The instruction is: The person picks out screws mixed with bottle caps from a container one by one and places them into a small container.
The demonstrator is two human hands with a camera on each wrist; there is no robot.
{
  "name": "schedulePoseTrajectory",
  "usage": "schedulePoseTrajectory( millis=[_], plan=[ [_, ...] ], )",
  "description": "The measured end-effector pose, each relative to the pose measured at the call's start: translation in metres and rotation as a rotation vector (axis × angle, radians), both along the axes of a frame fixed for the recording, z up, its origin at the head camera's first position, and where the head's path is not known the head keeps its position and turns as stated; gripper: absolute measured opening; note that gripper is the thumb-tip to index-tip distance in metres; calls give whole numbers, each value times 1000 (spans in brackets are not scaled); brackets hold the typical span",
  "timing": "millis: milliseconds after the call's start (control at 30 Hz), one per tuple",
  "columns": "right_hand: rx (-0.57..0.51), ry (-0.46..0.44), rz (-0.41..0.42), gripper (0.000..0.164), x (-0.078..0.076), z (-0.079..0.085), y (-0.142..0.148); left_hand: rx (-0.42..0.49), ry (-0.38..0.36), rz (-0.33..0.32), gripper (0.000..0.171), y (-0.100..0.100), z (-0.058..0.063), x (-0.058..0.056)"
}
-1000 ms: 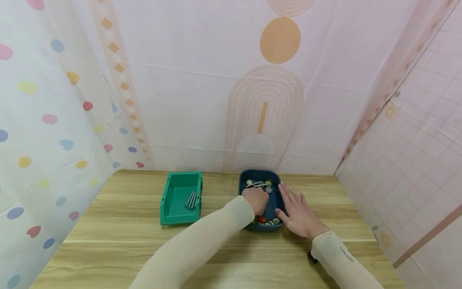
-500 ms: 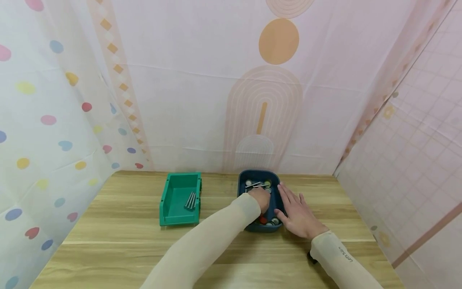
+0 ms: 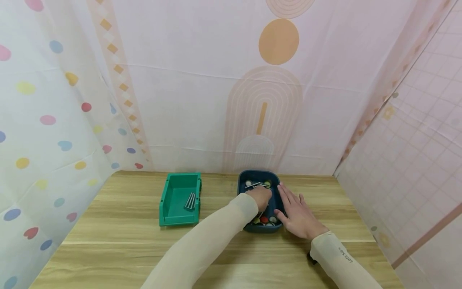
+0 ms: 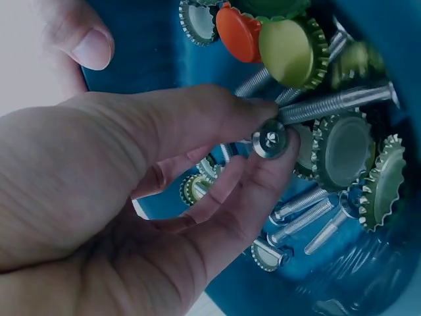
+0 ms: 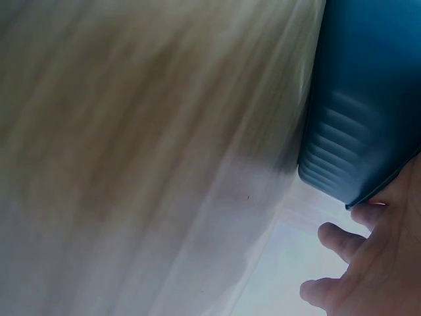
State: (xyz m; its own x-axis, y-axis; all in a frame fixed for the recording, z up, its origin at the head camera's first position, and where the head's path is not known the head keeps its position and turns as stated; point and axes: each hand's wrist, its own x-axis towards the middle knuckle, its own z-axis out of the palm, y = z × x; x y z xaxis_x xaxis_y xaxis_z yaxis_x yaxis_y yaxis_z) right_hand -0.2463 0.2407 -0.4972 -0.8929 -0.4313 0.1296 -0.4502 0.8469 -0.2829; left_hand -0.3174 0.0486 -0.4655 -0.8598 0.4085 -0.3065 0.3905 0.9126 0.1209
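Note:
In the left wrist view, my left hand (image 4: 191, 151) pinches a screw (image 4: 270, 138) between thumb and fingertips, its round head facing the camera. The hand is down inside a dark blue bin (image 3: 276, 200), among loose screws (image 4: 302, 214) and bottle caps (image 4: 342, 148) in silver, green and yellow, plus a red cap (image 3: 264, 220). My right hand (image 3: 299, 214) rests against the bin's right rim with fingers stretched out and spread, its thumb at the rim nearer me.
A green open-fronted bin (image 3: 177, 200) stands to the left, with several screws (image 3: 190, 200) lying in it. Both bins sit on a wood-grain table (image 3: 126, 224). Patterned cloth (image 3: 180, 80) hangs behind and at the sides.
My left hand has shifted slightly right within the blue bin, and caps near its front have moved a little. The right hand keeps its place on the rim.

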Motion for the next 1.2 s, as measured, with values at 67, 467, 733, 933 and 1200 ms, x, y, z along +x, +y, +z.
schedulePoseTrajectory(
  millis=[67,467,733,933,1200],
  plan=[
    [0,2,1,87,0,0,-1,5,-13,11,33,-3,7,4],
    [6,-6,-16,88,1,0,-1,115,-7,10,52,-23,41,22],
    [12,-8,-13,88,1,0,0,202,12,-22,51,-38,53,28],
    [21,-16,-18,89,2,3,-3,257,26,-9,43,-49,39,18],
    [13,-17,-14,88,2,5,-4,360,48,-7,43,-66,67,36]
  ],
)
